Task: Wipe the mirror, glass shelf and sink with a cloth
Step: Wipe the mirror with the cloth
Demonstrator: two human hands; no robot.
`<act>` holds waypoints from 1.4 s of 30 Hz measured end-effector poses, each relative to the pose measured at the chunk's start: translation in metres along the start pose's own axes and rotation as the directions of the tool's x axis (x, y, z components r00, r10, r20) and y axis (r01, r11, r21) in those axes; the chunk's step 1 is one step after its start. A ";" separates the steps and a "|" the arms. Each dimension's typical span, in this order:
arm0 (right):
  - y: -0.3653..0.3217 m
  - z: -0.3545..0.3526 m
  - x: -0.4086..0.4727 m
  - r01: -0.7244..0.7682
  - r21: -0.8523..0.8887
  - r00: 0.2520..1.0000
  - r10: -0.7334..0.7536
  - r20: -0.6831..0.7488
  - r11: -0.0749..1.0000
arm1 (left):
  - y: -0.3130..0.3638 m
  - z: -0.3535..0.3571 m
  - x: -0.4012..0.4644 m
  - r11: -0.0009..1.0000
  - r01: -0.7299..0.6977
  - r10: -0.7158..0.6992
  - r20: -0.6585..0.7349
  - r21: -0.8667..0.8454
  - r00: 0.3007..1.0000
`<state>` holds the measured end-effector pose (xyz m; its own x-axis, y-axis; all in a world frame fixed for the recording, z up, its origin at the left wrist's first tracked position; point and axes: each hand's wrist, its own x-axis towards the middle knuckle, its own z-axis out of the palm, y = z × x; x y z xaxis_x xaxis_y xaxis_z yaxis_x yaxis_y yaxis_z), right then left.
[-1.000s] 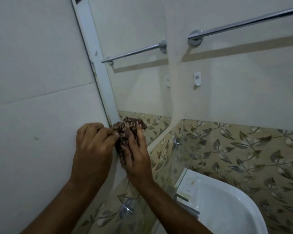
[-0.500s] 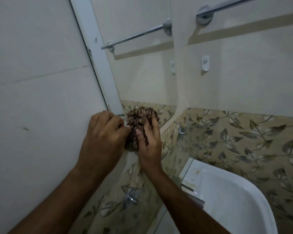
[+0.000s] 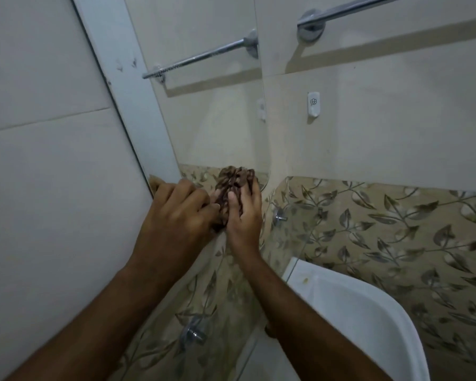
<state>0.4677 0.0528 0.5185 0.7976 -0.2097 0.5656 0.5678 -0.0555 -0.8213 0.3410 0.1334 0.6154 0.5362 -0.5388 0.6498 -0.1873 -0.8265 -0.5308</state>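
- Plain pale wall tiles (image 3: 47, 166) at far left, with a white frame strip (image 3: 127, 86) slanting down beside them.
- Left hand (image 3: 176, 215) at the mirror's lower corner, fingers curled, pinching the near edge of the cloth.
- Brown patterned cloth (image 3: 232, 188), bunched, pressed against the bottom of the mirror (image 3: 204, 111) between both hands.
- Right hand (image 3: 245, 213) flat over the cloth, fingers straight and close together, pushing it onto the glass.
- Glass shelf (image 3: 283, 243) just below and right of the hands, chrome fixing showing through.
- White sink (image 3: 368, 317) at lower right, beneath leaf-patterned tiles (image 3: 396, 229).
- Chrome towel rail (image 3: 341, 12) at upper right, small white hook (image 3: 313, 103) under it.
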 end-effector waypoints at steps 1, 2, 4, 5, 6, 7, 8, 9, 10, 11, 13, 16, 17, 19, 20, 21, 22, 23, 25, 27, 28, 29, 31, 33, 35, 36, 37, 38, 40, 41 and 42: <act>0.004 0.000 0.017 -0.034 -0.011 0.999 0.034 -0.021 0.999 | 0.000 0.001 0.003 1.000 -0.007 0.007 0.009 0.011 1.000; 0.007 -0.001 0.035 -0.067 -0.017 0.997 0.066 -0.037 0.998 | 0.000 0.003 0.006 1.000 -0.009 0.008 0.024 0.016 1.000; 0.013 -0.003 0.066 -0.121 -0.013 0.991 0.120 -0.065 0.993 | 0.001 0.008 0.010 1.000 -0.004 0.003 0.058 0.020 0.998; 0.016 -0.004 0.079 -0.137 -0.012 0.988 0.136 -0.076 0.990 | 0.001 0.010 0.013 1.000 -0.006 0.004 0.076 0.027 0.997; 0.018 -0.005 0.087 -0.146 -0.017 0.986 0.144 -0.085 0.989 | 0.001 0.011 0.016 0.999 -0.008 0.005 0.091 0.038 0.996; 0.020 -0.007 0.093 -0.151 -0.027 0.985 0.148 -0.089 0.988 | 0.000 0.012 0.019 0.999 -0.009 0.004 0.105 0.048 0.994; 0.023 -0.008 0.094 -0.153 -0.039 0.985 0.149 -0.085 0.987 | -0.001 0.013 0.020 0.998 -0.004 -0.003 0.112 0.055 0.994; 0.026 -0.009 0.094 -0.157 -0.045 0.985 0.154 -0.080 0.987 | -0.003 0.013 0.023 0.998 -0.001 -0.006 0.116 0.060 0.993; 0.030 -0.010 0.094 -0.170 -0.045 0.983 0.166 -0.079 0.984 | -0.004 0.012 0.025 0.998 0.001 -0.008 0.121 0.063 0.993; 0.034 -0.010 0.095 -0.196 -0.041 0.978 0.192 -0.084 0.980 | -0.006 0.011 0.027 0.998 0.001 -0.010 0.126 0.066 0.992; 0.038 -0.011 0.102 -0.271 -0.032 0.959 0.267 -0.099 0.962 | -0.009 0.009 0.032 0.998 -0.003 -0.005 0.123 0.066 0.992; 0.027 -0.011 0.118 -0.322 -0.036 0.942 0.317 -0.107 0.946 | -0.015 0.002 0.043 0.997 -0.003 -0.005 0.097 0.074 0.995; 0.019 -0.010 0.125 -0.311 -0.040 0.946 0.305 -0.106 0.950 | -0.018 -0.002 0.049 0.997 -0.003 -0.004 0.094 0.077 0.996; -0.001 -0.008 0.140 -0.243 -0.051 0.967 0.237 -0.096 0.969 | -0.025 -0.009 0.063 0.996 -0.019 0.012 0.084 0.091 0.996; -0.014 -0.007 0.150 -0.195 -0.053 0.978 0.190 -0.087 0.979 | -0.029 -0.014 0.072 0.995 -0.029 0.023 0.065 0.095 0.998; -0.029 -0.005 0.160 -0.150 -0.050 0.986 0.146 -0.079 0.987 | -0.033 -0.019 0.083 0.994 -0.042 0.037 0.044 0.099 0.998; -0.046 -0.004 0.171 -0.103 -0.046 0.992 0.100 -0.073 0.994 | -0.036 -0.024 0.095 0.992 -0.057 0.055 0.023 0.109 0.998; -0.062 -0.003 0.181 -0.054 -0.041 0.997 0.051 -0.066 0.998 | -0.040 -0.029 0.107 0.990 -0.071 0.071 0.005 0.126 0.997; -0.089 0.000 0.197 0.073 -0.029 0.996 -0.074 -0.047 0.997 | -0.049 -0.039 0.128 0.987 -0.059 0.065 -0.035 0.150 0.997; -0.099 0.003 0.205 0.182 -0.028 0.983 -0.183 -0.030 0.983 | -0.056 -0.047 0.144 0.986 -0.036 0.047 -0.069 0.164 0.996; -0.096 0.002 0.206 0.205 -0.035 0.978 -0.206 -0.027 0.978 | -0.059 -0.049 0.149 0.986 -0.028 0.042 -0.080 0.167 0.996; -0.090 0.000 0.208 0.209 -0.041 0.977 -0.210 -0.031 0.977 | -0.063 -0.052 0.153 0.985 -0.022 0.036 -0.082 0.172 0.996; -0.075 -0.005 0.211 0.116 -0.058 0.992 -0.119 -0.048 0.992 | -0.072 -0.057 0.156 0.982 -0.021 0.035 -0.075 0.186 0.997; -0.066 -0.008 0.215 -0.040 -0.072 0.998 0.035 -0.061 0.997 | -0.083 -0.061 0.156 0.980 -0.018 0.034 -0.076 0.200 0.997; -0.073 -0.007 0.222 -0.091 -0.087 0.994 0.085 -0.070 0.992 | -0.093 -0.066 0.153 0.979 -0.006 0.021 -0.073 0.205 0.997; -0.083 -0.006 0.229 -0.075 -0.083 0.995 0.069 -0.073 0.994 | -0.098 -0.070 0.152 0.977 0.001 0.017 -0.082 0.211 0.997; -0.096 -0.003 0.237 -0.042 -0.074 0.997 0.037 -0.073 0.996 | -0.102 -0.074 0.150 0.976 0.010 0.010 -0.093 0.219 0.996; -0.113 0.000 0.245 0.002 -0.064 0.998 -0.006 -0.069 0.998 | -0.105 -0.077 0.149 0.973 0.019 0.006 -0.107 0.228 0.994; -0.153 0.004 0.266 0.112 -0.061 0.992 -0.115 -0.055 0.992 | -0.112 -0.084 0.148 0.966 0.027 0.008 -0.134 0.258 0.991; -0.175 0.006 0.276 0.175 -0.065 0.983 -0.178 -0.044 0.982 | -0.114 -0.088 0.149 0.963 0.032 0.007 -0.143 0.269 0.990; -0.193 0.008 0.285 0.243 -0.065 0.969 -0.245 -0.030 0.968 | -0.116 -0.091 0.150 0.962 0.034 0.010 -0.157 0.271 0.987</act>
<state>0.5870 0.0119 0.8392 0.6276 -0.2189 0.7471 0.7299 -0.1684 -0.6625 0.3680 0.1339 0.8243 0.3981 -0.5658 0.7221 0.0614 -0.7690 -0.6363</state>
